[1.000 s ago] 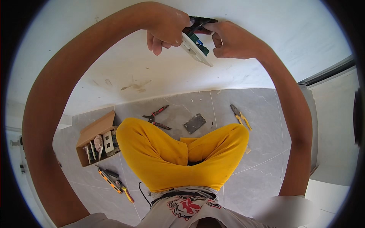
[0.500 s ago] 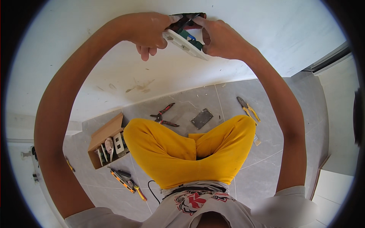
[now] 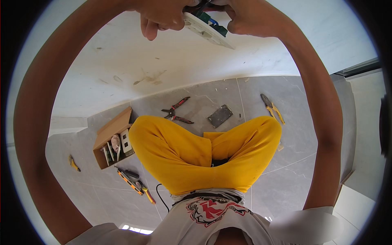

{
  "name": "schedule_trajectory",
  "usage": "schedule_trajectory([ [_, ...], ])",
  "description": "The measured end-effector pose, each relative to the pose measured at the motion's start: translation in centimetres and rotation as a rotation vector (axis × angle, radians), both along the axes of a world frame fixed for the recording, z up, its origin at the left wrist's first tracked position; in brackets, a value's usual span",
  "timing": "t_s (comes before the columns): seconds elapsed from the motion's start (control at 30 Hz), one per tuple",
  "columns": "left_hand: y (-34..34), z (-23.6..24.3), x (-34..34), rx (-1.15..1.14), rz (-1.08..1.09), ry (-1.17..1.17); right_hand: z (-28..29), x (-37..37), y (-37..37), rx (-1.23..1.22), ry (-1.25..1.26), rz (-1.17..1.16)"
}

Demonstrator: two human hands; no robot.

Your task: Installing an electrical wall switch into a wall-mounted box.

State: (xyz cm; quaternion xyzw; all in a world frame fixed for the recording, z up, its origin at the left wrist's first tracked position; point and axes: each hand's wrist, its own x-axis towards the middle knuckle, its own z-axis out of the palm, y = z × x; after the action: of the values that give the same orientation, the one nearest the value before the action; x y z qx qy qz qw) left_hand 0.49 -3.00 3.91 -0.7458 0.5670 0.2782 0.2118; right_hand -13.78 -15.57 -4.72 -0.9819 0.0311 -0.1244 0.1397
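My left hand (image 3: 165, 15) is raised to the wall at the top edge, its lower fingers curled and its thumb side closed on black wires (image 3: 199, 7). Across from it, my right hand (image 3: 255, 18) closes on the same wires from the right. Below them hangs a white wall socket plate (image 3: 210, 34), tilted, its edge close to my left hand. Green terminal blocks (image 3: 219, 29) with a bit of blue wire sit on its back, beside my right fingers. The frame's top edge cuts off part of both hands and the wires' upper end.
On the grey tile floor lie red-handled wire strippers (image 3: 178, 110), a dark rectangular plate (image 3: 220, 116) and yellow-handled pliers (image 3: 272, 108). An open cardboard box (image 3: 107, 141) of white plates stands by my left knee, with several tools (image 3: 134, 183) nearby. The white wall (image 3: 122, 61) rises ahead.
The view has tipped downward, so my hands and the socket plate sit higher in the picture and are partly cut off. Both hands stay at the wires and the plate still hangs tilted.
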Motion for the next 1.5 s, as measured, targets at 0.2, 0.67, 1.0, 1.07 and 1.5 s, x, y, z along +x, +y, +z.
schedule_trajectory([
  [0.2,0.4,0.5,0.1,-0.051,-0.076,0.079,0.8,0.7,-0.6,-0.045,-0.038,0.041],
  [0.67,0.4,-1.7,0.4,-0.174,0.01,-0.048,-1.4,-0.9,0.8,-0.201,-0.147,-0.24],
  [1.0,1.0,-1.9,1.0,-0.249,0.006,0.003,-6.5,-1.5,1.5,-0.451,-0.173,-0.381],
  [1.07,1.2,-2.0,0.9,-0.261,0.001,0.008,-6.2,-1.3,1.8,-0.417,-0.131,-0.355],
  [1.5,0.6,-1.5,0.3,-0.255,-0.015,-0.032,-0.9,-0.5,1.3,-0.133,0.077,-0.195],
])
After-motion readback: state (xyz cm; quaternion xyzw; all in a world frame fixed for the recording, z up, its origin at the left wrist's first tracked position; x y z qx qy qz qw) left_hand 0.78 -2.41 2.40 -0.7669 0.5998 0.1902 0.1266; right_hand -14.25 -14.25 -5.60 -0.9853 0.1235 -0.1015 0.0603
